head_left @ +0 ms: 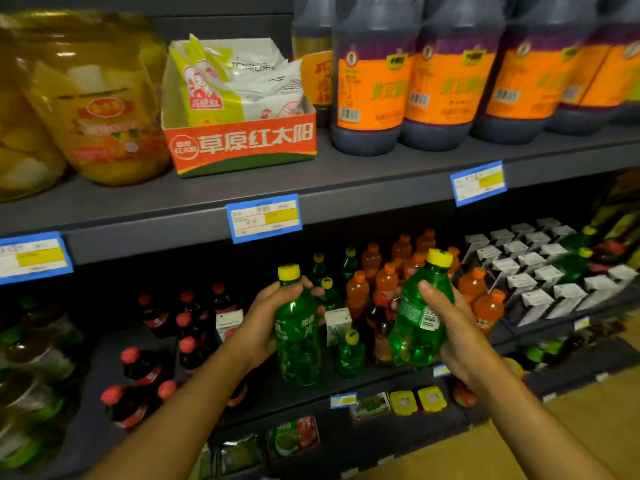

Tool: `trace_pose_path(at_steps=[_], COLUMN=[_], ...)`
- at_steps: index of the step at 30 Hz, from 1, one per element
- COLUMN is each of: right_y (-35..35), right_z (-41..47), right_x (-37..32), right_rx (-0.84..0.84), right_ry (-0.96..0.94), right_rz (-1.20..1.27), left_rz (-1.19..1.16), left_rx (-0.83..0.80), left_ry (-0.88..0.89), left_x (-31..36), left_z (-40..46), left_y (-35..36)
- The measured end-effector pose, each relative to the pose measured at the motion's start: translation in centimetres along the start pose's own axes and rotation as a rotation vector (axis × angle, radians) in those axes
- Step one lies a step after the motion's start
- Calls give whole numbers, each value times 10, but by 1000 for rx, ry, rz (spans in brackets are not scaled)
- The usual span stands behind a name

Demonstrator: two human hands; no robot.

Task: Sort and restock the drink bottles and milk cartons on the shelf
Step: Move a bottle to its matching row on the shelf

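**Both hands loaded: one green bottle each, in front of the drinks shelf**

Left hand (266, 317): grip wrapped round a green bottle with yellow cap (296, 327), held upright, fingers curled over the shoulder just below the cap. It's in front of the middle shelf (304, 393); I can't tell whether its base touches the shelf.

Right hand (450, 327): grip wrapped round a second green bottle (420, 313), tilted with the cap leaning right, barcode facing me. Clearly off the shelf, held in the air.

What I see on the middle shelf:
- Dark cola bottles with red caps (145, 368) on the left, loosely scattered.
- More small green bottles (349, 355) just behind and between my two hands.
- One lone milk carton (337, 325) between the two held bottles, another carton (228, 323) left of the left hand, among the colas.
- Orange soda bottles (384, 278) clustered behind the right hand.
- A block of milk cartons (533, 271) in rows to the right, with two green bottles (575, 265) sitting among them.

Upper shelf (346, 178): jars of yellow canned fruit (100, 109) left, red cardboard box of sachets (239, 143) middle, dark sauce bottles with orange labels (374, 84) right. Blue price tags (263, 218) along the edge.

Lower shelf: small packets, too blurred to identify.
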State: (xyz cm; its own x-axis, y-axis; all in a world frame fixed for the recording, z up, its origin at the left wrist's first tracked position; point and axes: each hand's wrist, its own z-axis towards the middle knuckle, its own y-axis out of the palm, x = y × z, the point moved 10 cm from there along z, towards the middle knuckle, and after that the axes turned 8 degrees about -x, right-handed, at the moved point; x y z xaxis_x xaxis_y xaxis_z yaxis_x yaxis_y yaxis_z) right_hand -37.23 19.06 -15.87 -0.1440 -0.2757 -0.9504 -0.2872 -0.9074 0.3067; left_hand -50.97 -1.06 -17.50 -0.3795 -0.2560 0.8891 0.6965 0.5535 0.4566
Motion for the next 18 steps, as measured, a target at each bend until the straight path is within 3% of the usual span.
trace_pose_path(at_steps=[7, 14, 18], right_y=[-79, -133, -146], right_z=[-8, -8, -6], right_x=[-9, -5, -10], right_rx=[26, 15, -27], right_ry=[29, 110, 106], right_rz=[-10, 19, 39], left_rz=[31, 39, 73], left_rx=[229, 276, 385], left_ry=[1, -16, 14], left_x=[-9, -22, -18], left_z=[7, 1, -7], left_y=[10, 37, 33])
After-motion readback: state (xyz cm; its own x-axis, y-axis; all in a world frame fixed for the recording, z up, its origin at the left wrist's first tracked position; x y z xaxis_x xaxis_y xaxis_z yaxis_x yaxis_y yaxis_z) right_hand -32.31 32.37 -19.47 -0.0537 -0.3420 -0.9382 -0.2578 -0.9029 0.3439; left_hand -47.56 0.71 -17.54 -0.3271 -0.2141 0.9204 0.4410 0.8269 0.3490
